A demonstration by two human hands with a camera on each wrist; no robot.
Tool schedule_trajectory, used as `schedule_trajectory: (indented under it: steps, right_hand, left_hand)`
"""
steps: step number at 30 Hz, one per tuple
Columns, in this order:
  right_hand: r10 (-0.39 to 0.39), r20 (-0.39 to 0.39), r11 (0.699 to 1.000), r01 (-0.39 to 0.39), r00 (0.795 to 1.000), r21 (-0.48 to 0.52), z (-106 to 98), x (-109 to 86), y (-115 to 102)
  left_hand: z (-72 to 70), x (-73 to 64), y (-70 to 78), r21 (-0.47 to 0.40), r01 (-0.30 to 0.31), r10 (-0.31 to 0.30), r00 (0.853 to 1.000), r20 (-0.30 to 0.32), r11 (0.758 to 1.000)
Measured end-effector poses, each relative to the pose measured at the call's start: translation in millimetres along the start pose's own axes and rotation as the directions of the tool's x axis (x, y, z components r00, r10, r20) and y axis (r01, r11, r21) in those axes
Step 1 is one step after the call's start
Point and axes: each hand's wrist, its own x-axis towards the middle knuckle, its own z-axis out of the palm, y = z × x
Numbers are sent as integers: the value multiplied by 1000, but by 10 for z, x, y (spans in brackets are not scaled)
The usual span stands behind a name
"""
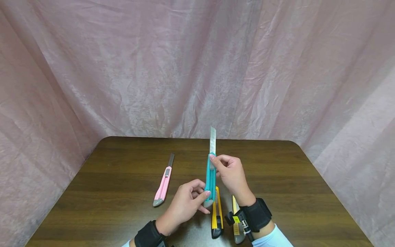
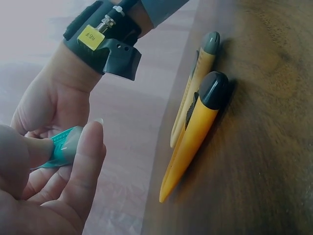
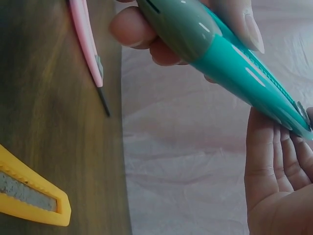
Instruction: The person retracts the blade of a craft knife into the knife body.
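Observation:
A teal utility knife (image 1: pixel 210 180) with a grey end cap is held up above the table, its long metal blade (image 1: pixel 213 140) extended and pointing away from me. My left hand (image 1: pixel 189 199) pinches the grey-capped end between thumb and fingers. Near the blade end, my right hand (image 1: pixel 232 172) grips the knife, with the thumb at the slider. In the right wrist view the teal body (image 3: pixel 239 78) spans from one hand to the other. From the left wrist, most of the teal handle (image 2: pixel 59 147) is hidden behind fingers.
On the brown wooden table (image 1: pixel 123 171) lies a pink utility knife (image 1: pixel 162 187), blade out, left of my hands. An orange-yellow knife (image 1: pixel 217 218) with a black end lies below them. A pale yellow knife (image 1: pixel 237 228) is partly covered by the right wrist. Pink curtains (image 1: pixel 172 68) hang behind.

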Motion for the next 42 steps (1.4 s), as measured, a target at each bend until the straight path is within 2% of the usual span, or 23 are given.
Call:
schedule_trajectory:
  steps: [4,7,15,23,29,33,35,39,42]
  right_hand:
    - [-13,-3,1000,13,1000,-1,-11,54,193]
    - [-43,-13,999,42,999,-11,-11,58,239]
    - [-100,-51,995,99,994,-30,-3,41,242]
    - [-113,-40,993,111,993,-48,4,14,169]
    - [-134,-28,991,134,991,-21,30,-42,1]
    - [-103,-34,994,102,994,-27,31,-7,139]
    - [-73,-39,997,72,997,-32,30,12,220]
    - [-35,-47,998,33,998,-51,46,-11,153]
    - [-39,-43,998,37,998,-52,48,-17,146]
  left_hand:
    - [-12,8,-50,12,1,-1,1000,5,1000]
    - [-16,6,-57,10,-7,7,1000,9,1000]
    - [-16,6,-63,14,-28,28,1000,9,1000]
    - [-21,2,-39,20,-1,1,1000,8,1000]
    - [-6,-37,104,40,9,-9,1000,-3,999]
    - [16,-75,234,50,-6,6,1000,-5,999]
    - [13,-78,249,56,-12,12,1000,-9,998]
    - [-38,-26,91,60,-28,29,1000,-11,998]
    - [-65,5,-8,59,-28,29,1000,-7,998]
